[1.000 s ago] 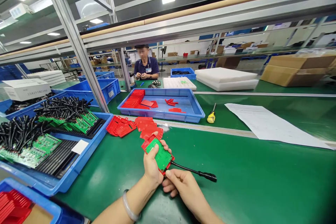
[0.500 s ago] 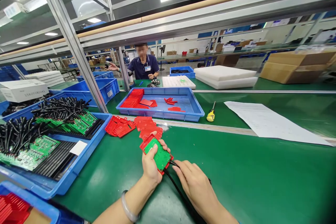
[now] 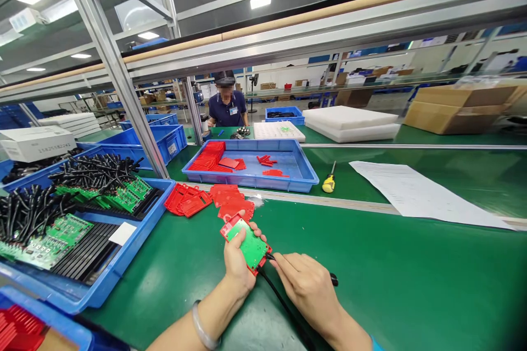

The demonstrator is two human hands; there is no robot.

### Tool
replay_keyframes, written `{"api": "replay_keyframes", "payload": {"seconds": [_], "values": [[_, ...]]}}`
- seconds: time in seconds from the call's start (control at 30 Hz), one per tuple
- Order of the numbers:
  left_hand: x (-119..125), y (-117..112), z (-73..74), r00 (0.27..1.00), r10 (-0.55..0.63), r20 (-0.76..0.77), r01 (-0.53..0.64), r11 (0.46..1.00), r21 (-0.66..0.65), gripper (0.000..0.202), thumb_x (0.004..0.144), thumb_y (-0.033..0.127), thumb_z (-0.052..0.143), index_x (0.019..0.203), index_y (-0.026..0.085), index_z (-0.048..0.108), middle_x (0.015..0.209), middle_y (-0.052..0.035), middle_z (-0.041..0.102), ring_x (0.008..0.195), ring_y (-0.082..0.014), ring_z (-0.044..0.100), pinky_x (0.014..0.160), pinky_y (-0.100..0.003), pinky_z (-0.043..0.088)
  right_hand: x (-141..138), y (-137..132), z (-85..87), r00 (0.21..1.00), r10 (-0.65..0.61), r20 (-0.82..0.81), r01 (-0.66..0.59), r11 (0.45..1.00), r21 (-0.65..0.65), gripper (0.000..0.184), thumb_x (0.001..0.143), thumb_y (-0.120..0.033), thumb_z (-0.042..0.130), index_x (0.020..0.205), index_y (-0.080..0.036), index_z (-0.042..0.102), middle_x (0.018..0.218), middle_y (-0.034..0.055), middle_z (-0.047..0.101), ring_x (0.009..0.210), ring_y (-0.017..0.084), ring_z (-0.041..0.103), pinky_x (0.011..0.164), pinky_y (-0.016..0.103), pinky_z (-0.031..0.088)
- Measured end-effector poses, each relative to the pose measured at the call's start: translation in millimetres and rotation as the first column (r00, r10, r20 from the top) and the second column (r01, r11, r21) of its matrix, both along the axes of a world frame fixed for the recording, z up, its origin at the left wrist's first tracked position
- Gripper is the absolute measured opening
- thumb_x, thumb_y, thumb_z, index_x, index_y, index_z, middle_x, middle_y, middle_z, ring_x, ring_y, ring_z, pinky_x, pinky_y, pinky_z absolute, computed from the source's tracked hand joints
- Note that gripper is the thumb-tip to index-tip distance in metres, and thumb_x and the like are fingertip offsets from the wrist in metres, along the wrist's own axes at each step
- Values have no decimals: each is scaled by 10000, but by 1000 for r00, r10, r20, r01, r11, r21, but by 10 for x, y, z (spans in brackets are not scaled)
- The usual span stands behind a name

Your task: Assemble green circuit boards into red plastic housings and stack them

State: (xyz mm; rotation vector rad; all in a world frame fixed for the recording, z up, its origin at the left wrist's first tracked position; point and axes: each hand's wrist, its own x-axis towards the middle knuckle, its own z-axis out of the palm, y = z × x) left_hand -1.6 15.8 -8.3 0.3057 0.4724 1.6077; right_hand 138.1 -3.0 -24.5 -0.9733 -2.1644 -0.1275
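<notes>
My left hand [image 3: 239, 266] is wrapped round a red plastic case with a green circuit board [image 3: 253, 249] lying in it, the thumb pressed on the board. Two black cables leave the lower right end of the case. My right hand [image 3: 307, 285] pinches one black cable [image 3: 270, 256] close to where it meets the case, and that cable's dark end pokes out behind the hand. The other black cable [image 3: 280, 297] runs down beneath my right hand. Just beyond the case lie flat red plates [image 3: 234, 207] and red frames [image 3: 188, 200] on the green bench.
A blue tray [image 3: 284, 182] with red parts stands ahead. Right of it are a yellow screwdriver [image 3: 329, 182] and a paper sheet [image 3: 420, 189]. At left, a blue bin [image 3: 123, 260] holds circuit boards with black cables. A co-worker [image 3: 227, 107] sits across the bench beyond a metal post [image 3: 119, 77].
Both hands keep their grip, with the case almost in the same place. More of the cable's dark end shows behind my right hand. The co-worker's outstretched arm has been drawn in.
</notes>
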Motion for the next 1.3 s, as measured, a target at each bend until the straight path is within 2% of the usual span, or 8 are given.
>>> {"api": "replay_keyframes", "payload": {"seconds": [0.1, 0.27, 0.47, 0.67, 0.77, 0.93, 1.13, 1.3], "values": [[-13, -6, 0, 1000, 11, 22, -10, 1000, -13, 502, 761, 183, 597, 1241, 251, 471, 812, -27, 583, 675, -153, 585, 661, -292, 477, -96, -14, -63, 979, -16, -205, -51, 947, -317, 395, 976, -313, 365, 695, -169, 602, 580, 24, 570, 512, 149, 523, 534, 259, 323], [-15, -14, -6, 999, 23, 41, -24, 1000, 18, 480, 770, 203, 597, 1231, 278, 484, 822, -25, 581, 674, -152, 578, 651, -290, 474, -209, -28, -123, 857, -136, -498, -302, 649, -698, 469, 930, -488, 375, 603, -186, 525, 485, -8, 511, 428, 137, 487, 444, 225, 340], [-33, -1, 1, 996, -72, 47, 69, 996, 58, 469, 774, 200, 586, 1228, 260, 483, 828, -33, 569, 694, -164, 576, 666, -301, 470, -94, 32, -18, 938, -1, -346, -189, 836, -515, 429, 900, -451, 432, 587, -183, 553, 561, 23, 528, 531, 157, 482, 541, 259, 342], [-50, -43, 52, 994, -113, 8, 112, 991, 71, 484, 787, 218, 576, 1253, 258, 453, 824, -29, 561, 700, -161, 569, 684, -299, 460, -126, 24, -25, 793, -169, -586, -472, 438, -765, 468, 825, -575, 486, 654, -158, 611, 436, -24, 464, 368, 103, 384, 405, 221, 287], [-39, -65, 84, 993, -90, -76, 100, 986, 136, 490, 791, 239, 573, 1265, 260, 447, 818, -31, 573, 696, -167, 569, 674, -308, 460, -92, 45, 45, 777, -123, -617, -500, 476, -724, 407, 793, -522, 576, 637, -150, 631, 538, 9, 561, 477, 121, 465, 475, 228, 348], [0, -94, 100, 982, -75, -171, 109, 974, 201, 515, 785, 244, 576, 1282, 229, 442, 821, -45, 593, 706, -178, 575, 686, -338, 474, -43, 78, 147, 649, -139, -748, -653, 402, -642, 322, 744, -468, 673, 857, -169, 631, 780, 38, 621, 673, 165, 543, 591, 260, 448], [18, -87, 61, 983, -75, -170, 105, 979, 173, 532, 794, 207, 557, 1307, 209, 415, 827, -51, 610, 700, -178, 590, 688, -342, 480, -146, 21, 7, 632, -200, -748, -565, 542, -622, 353, 769, -513, 648, 761, -171, 560, 671, 13, 566, 614, 153, 524, 620, 284, 474], [-53, -31, 68, 965, -184, -188, 206, 972, 109, 538, 758, 188, 602, 1277, 168, 462, 841, -64, 640, 743, -208, 629, 737, -379, 493, -143, 4, 96, 586, -190, -788, -718, 328, -614, 306, 808, -478, 625, 900, -190, 573, 924, 51, 598, 849, 208, 581, 709, 332, 520]]}}
